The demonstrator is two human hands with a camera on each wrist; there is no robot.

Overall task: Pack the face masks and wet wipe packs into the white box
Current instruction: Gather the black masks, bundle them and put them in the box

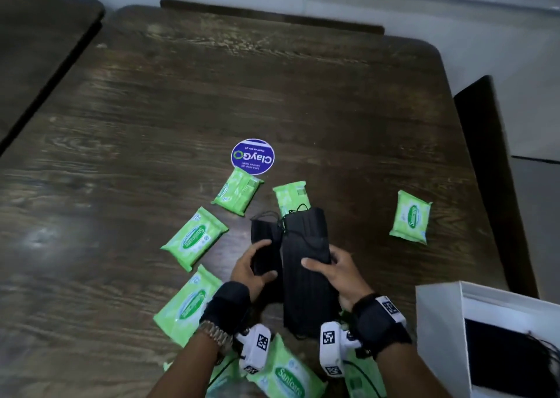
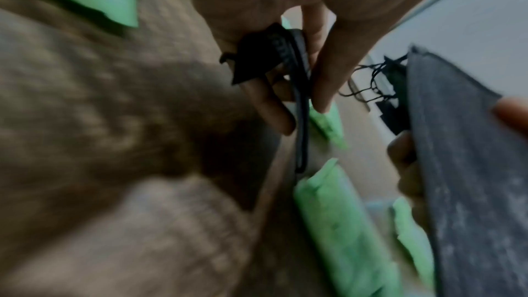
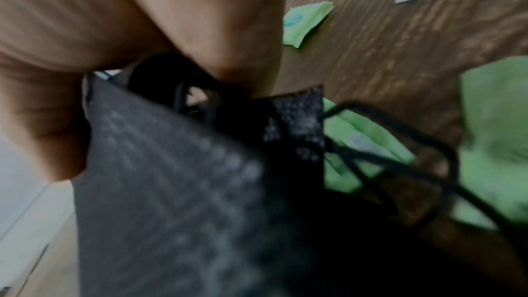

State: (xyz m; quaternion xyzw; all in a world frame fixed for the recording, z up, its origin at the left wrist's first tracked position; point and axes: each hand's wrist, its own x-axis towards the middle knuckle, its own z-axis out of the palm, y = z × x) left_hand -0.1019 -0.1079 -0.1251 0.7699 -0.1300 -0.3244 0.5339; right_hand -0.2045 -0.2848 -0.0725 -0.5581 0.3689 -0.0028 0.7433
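My right hand (image 1: 328, 269) grips a thick stack of black face masks (image 1: 306, 264), thumb on top, held above the table. My left hand (image 1: 257, 263) pinches a smaller bunch of black masks (image 1: 265, 243) just left of the stack. In the left wrist view the small bunch (image 2: 274, 53) sits between thumb and fingers, with the big stack (image 2: 463, 166) to the right. In the right wrist view the stack (image 3: 185, 177) fills the frame, ear loops dangling. Several green wet wipe packs (image 1: 194, 237) lie scattered around. The white box (image 1: 439, 322) stands at the lower right, black masks (image 1: 509, 358) inside.
A round blue sticker (image 1: 253, 156) sits on the dark wooden table (image 1: 151, 109) beyond the packs. One wipe pack (image 1: 410, 217) lies alone to the right. A second table (image 1: 36, 49) adjoins at the far left, and a dark chair back (image 1: 491, 170) stands right.
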